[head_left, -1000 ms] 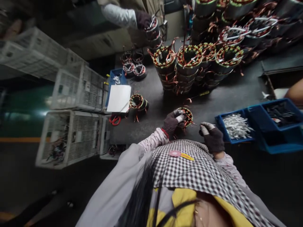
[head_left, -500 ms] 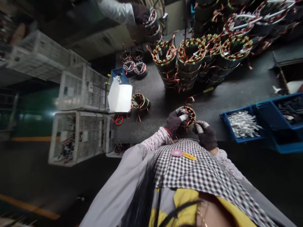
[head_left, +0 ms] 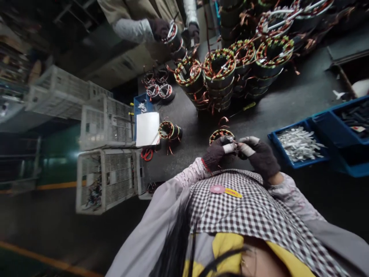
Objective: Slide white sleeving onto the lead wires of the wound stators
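Observation:
A motor stator [head_left: 219, 134] with copper windings sits on the dark bench right in front of me, its near side hidden by my hands. My left hand [head_left: 215, 154], in a dark glove with pale-wrapped fingertips, is closed in a pinch at the stator's right edge. My right hand [head_left: 261, 157], gloved the same way, pinches just beside it. The fingertips of both hands nearly meet around thin copper wire leads [head_left: 235, 143], mostly covered by the fingers. Another loose copper lead [head_left: 223, 121] sticks up behind the stator.
Stacked stators [head_left: 219, 73] stand at the back. A smaller stator [head_left: 167, 130], white paper [head_left: 147, 129] and red-handled scissors [head_left: 147, 154] lie left. A blue bin [head_left: 284, 161] of white sleeve pieces is right. White crates [head_left: 118, 177] flank the bench. Across it, a co-worker's gloved hand [head_left: 160, 29] holds a stator.
My right hand has moved up and inward to meet the left at the stator's edge. My left hand has left the stator's opening for its near right side. The view has shifted slightly.

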Motion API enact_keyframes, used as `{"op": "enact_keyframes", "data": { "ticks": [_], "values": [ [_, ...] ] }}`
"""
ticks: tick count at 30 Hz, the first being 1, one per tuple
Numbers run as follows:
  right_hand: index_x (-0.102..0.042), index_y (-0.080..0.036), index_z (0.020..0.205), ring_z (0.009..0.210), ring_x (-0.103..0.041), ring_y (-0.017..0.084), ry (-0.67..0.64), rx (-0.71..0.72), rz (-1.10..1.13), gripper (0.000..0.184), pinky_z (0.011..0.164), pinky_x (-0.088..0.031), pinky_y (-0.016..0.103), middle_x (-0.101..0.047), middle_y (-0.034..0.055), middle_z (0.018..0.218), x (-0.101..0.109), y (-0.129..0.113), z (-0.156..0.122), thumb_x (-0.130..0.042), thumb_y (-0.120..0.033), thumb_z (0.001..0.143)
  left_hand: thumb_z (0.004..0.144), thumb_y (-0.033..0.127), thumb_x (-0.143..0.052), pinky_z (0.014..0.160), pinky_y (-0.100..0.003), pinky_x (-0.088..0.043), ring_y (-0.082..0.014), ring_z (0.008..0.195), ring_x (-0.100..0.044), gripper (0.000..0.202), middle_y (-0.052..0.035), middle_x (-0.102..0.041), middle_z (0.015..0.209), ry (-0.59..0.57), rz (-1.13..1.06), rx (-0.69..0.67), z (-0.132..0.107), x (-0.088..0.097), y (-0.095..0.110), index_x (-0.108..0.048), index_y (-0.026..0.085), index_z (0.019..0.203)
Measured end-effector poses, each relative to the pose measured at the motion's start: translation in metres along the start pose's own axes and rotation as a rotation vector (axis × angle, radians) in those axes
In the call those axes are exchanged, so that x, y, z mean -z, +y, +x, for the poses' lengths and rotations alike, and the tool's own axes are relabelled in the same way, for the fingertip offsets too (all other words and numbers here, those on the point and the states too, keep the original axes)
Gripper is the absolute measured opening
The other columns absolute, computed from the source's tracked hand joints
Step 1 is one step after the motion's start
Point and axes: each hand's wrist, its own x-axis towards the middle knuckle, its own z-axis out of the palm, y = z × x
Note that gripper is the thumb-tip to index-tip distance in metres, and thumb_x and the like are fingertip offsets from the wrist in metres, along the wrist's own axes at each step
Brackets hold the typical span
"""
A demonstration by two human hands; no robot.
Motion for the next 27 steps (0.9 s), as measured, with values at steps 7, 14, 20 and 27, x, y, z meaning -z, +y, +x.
{"op": "enact_keyframes", "data": {
  "ticks": [7, 14, 20, 27],
  "values": [
    [-0.078, -0.025, 0.108, 0.076, -0.076, 0.024, 0.198, -0.191, 0.113, 0.058, 0.075, -0.071, 0.041, -0.079, 0.0063, 0.085, 0.02, 0.068, 0.011, -0.093, -0.078, 0.091, 0.074, 0.054, -0.119, 0.067, -0.027, -0.056, -0.013, 0.072, -0.069, 0.064, -0.0026, -0.081, 0.095, 0.255, 0.06, 0.011, 0.003, 0.012, 0.007, -0.078, 0.019, 0.109],
    [-0.086, -0.027, 0.116, 0.093, -0.081, 0.031, 0.224, -0.144, -0.047, 0.051, 0.095, -0.072, 0.05, -0.086, 0.0088, 0.097, 0.02, 0.108, 0.014, -0.085, -0.075, 0.098, 0.082, 0.051, -0.115, 0.079, -0.03, -0.066, -0.0163, 0.084, -0.077, 0.06, -0.0055, -0.085, 0.109, 0.318, 0.119, -0.034, 0.008, 0.0, 0.007, -0.08, 0.02, 0.119],
    [-0.087, -0.027, 0.115, 0.086, -0.078, 0.028, 0.13, -0.18, -0.07, 0.04, 0.093, -0.07, 0.048, -0.084, 0.0062, 0.09, 0.012, 0.115, 0.024, -0.085, -0.063, 0.098, 0.086, 0.049, -0.112, 0.097, -0.04, -0.075, -0.0279, 0.11, -0.088, 0.06, -0.0107, -0.09, 0.121, 0.294, 0.102, -0.018, 0.007, 0.003, -0.002, -0.082, 0.02, 0.13],
    [-0.083, -0.021, 0.116, 0.075, -0.075, 0.026, 0.056, -0.334, 0.05, 0.042, 0.082, -0.07, 0.046, -0.08, 0.0062, 0.082, 0.004, 0.117, 0.03, -0.086, -0.059, 0.097, 0.082, 0.052, -0.116, 0.091, -0.038, -0.075, -0.0255, 0.1, -0.089, 0.062, -0.0105, -0.092, 0.117, 0.325, 0.11, -0.044, 0.012, 0.006, -0.014, -0.081, 0.02, 0.121]
  ]
}}
